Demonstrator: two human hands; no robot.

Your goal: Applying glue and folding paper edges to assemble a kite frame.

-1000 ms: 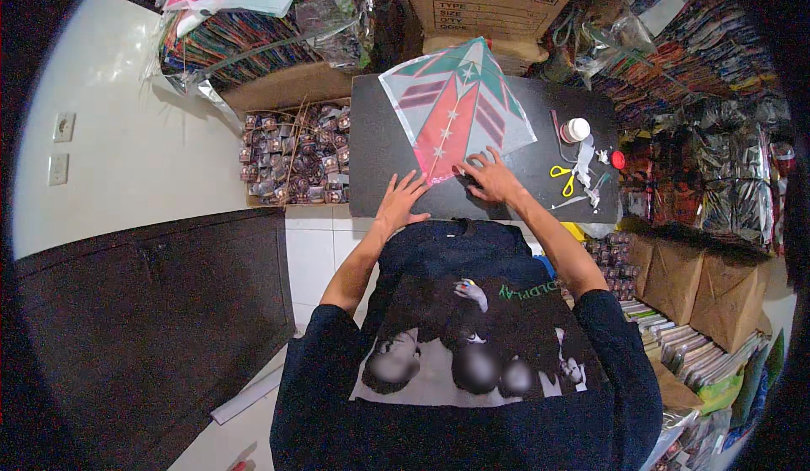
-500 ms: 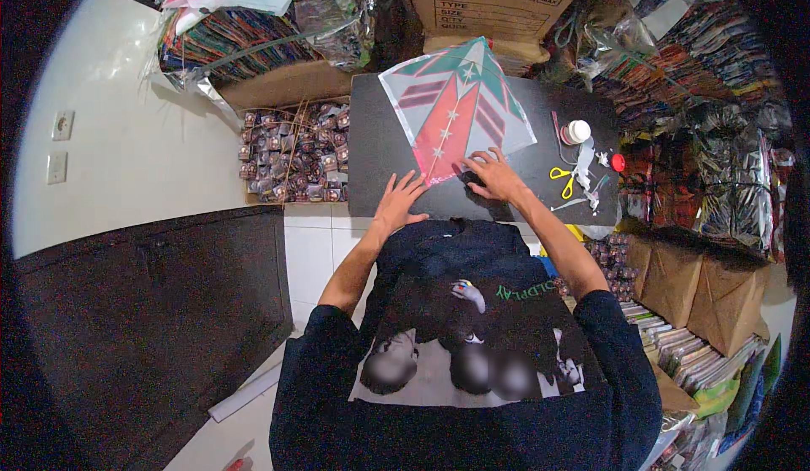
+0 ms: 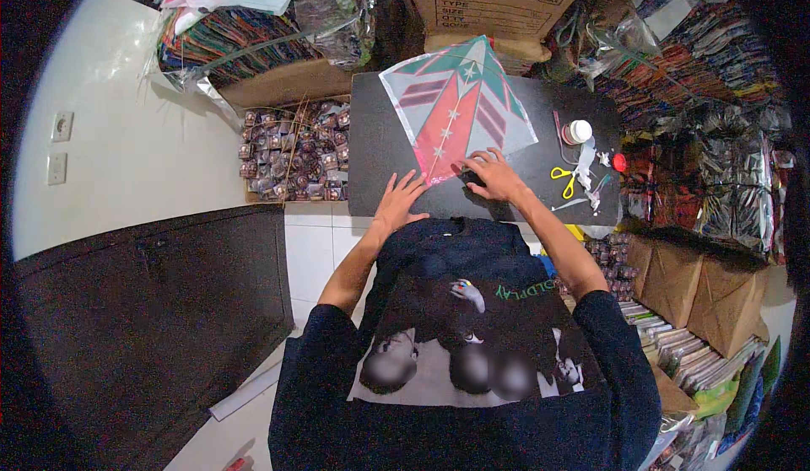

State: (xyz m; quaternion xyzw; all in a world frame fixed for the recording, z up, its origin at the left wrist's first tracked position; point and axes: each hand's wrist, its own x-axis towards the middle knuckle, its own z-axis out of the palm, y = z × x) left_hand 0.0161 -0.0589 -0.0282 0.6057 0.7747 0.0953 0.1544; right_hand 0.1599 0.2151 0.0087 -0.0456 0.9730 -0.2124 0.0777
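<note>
A diamond-shaped kite (image 3: pixel 456 108) in green, white and red, with stars down its middle, lies on the dark table (image 3: pixel 375 125). Its narrow pink end points toward me. My left hand (image 3: pixel 400 203) lies at the table's near edge, fingers spread, their tips by the left side of that end. On the other side, my right hand (image 3: pixel 494 176) rests with its fingers apart and slightly bent, the fingertips at the kite's lower right edge. Neither hand grips anything that I can see.
Yellow-handled scissors (image 3: pixel 564 182), a white jar (image 3: pixel 577 131), a red cap (image 3: pixel 618 162) and white scraps (image 3: pixel 584 167) lie on the table's right side. A box of small wrapped spools (image 3: pixel 291 155) stands at left. Cardboard boxes (image 3: pixel 498 7) and stacked bundles (image 3: pixel 700 58) surround the table.
</note>
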